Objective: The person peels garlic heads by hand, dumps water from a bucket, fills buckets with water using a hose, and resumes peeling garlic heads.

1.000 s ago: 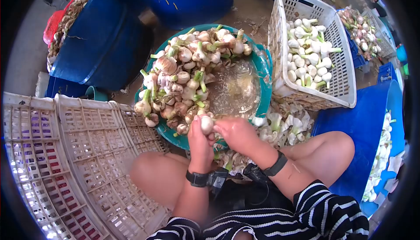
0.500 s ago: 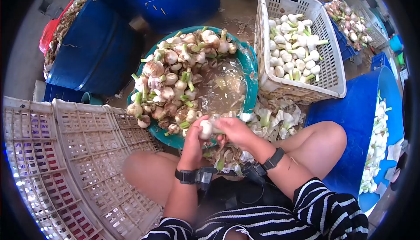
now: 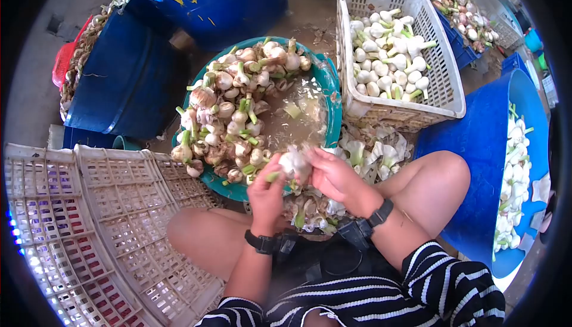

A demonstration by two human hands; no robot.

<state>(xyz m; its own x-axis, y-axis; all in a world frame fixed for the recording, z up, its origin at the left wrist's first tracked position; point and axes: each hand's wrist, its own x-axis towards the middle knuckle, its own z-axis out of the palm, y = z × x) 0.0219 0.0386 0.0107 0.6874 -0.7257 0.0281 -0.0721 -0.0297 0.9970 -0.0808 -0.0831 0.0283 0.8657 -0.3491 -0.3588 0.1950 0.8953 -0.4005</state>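
A whitish garlic bulb (image 3: 293,163) is between my two hands over the near rim of a round teal tub (image 3: 335,109). My left hand (image 3: 266,188) is closed on the bulb's green stem end. My right hand (image 3: 330,175) has its thumb and fingers on the bulb's right side, slightly blurred. Many unpeeled garlic bulbs (image 3: 223,112) with green stems fill the tub's left and back; murky water (image 3: 292,124) with bits of skin shows at its right. Peeled skins (image 3: 375,154) lie beside and below the tub.
A white crate (image 3: 405,115) of clean white bulbs stands behind right. A blue barrel (image 3: 462,136) with white bulbs is at the right, with large blue tubs (image 3: 119,76) at the back left. Empty-looking lattice crates (image 3: 131,208) stand left. My bent knees flank the work.
The smooth white bulb held earlier is no longer in my hands; a rougher bulb with a green stem is there now. My right hand's fingers have spread a little. The view has shifted slightly.
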